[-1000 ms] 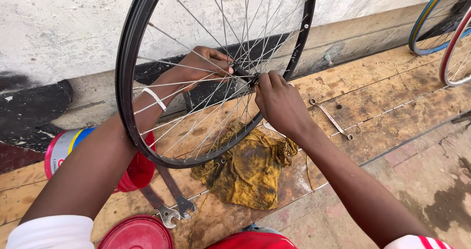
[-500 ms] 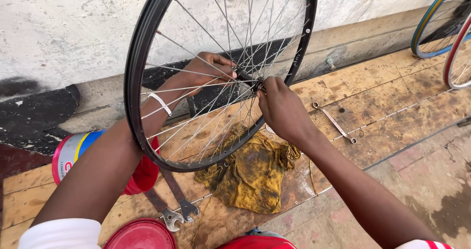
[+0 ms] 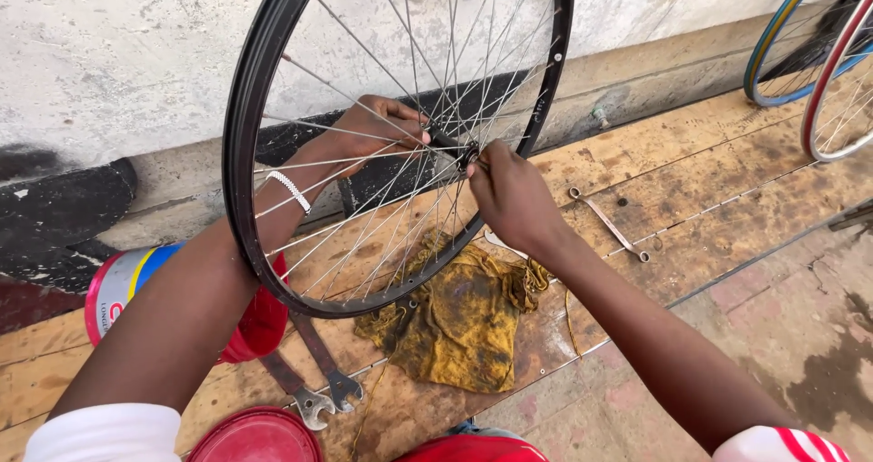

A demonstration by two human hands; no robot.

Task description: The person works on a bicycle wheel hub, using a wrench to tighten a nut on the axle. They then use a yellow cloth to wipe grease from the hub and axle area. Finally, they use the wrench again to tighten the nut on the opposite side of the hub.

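**Holding a spoked wheel upright by its hub, with clutter below**

Working from the left, I see a red, blue and yellow tin can (image 3: pixel 123 285) lying on the wooden plank floor (image 3: pixel 691 189), half tucked behind my left forearm. My left hand (image 3: pixel 382 130) reaches through the thin metal spokes and closes its fingers on the far side of the hub (image 3: pixel 459 150). The black-rimmed bicycle wheel (image 3: pixel 250 153) stands upright in front of the pale wall, its lower rim just above the floor. My right hand (image 3: pixel 514 194) pinches the near end of the hub; whether it holds a small tool I cannot tell.

I judge the main risk to be the left wrist: if the wheel turns, spokes would bear against it. Should either grip slacken, the rim could drop onto the two flat steel spanners (image 3: pixel 314 385) or the stained yellow rag (image 3: pixel 464 321) beneath.

Room is tight leftwards, with the can and a red round lid (image 3: pixel 259 436) close by. Rightwards the boards lie freer, past a slim silver wrench (image 3: pixel 609 225), until two coloured wheel rims (image 3: pixel 818 62) at the far edge.
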